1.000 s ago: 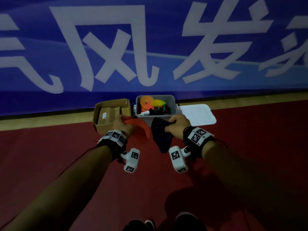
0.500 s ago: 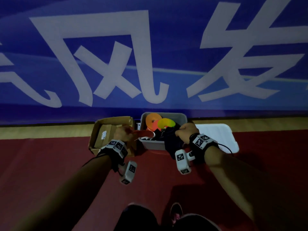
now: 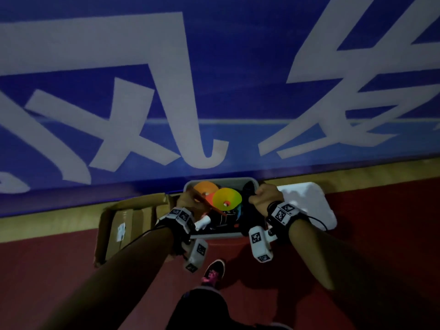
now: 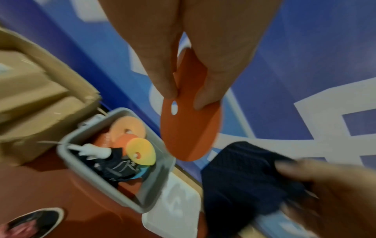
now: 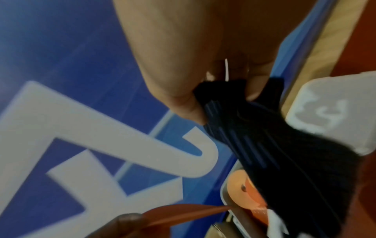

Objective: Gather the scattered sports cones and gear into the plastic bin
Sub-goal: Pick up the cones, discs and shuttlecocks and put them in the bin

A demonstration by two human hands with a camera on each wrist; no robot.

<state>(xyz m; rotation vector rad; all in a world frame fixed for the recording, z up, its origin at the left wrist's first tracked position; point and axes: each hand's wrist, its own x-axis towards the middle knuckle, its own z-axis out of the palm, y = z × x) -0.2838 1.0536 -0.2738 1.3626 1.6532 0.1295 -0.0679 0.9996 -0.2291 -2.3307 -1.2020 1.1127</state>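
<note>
Pinching a flat orange cone (image 4: 190,128) in left hand (image 3: 188,201) and bunching dark fabric gear (image 5: 284,153) in right hand (image 3: 265,198) over the already crowded grey bin (image 3: 221,235), risking either catching the rim and spilling outside.

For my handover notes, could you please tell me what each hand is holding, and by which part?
Left hand pinches an orange disc by its upper edge. Right hand grips dark cloth by its bunched top.
</note>
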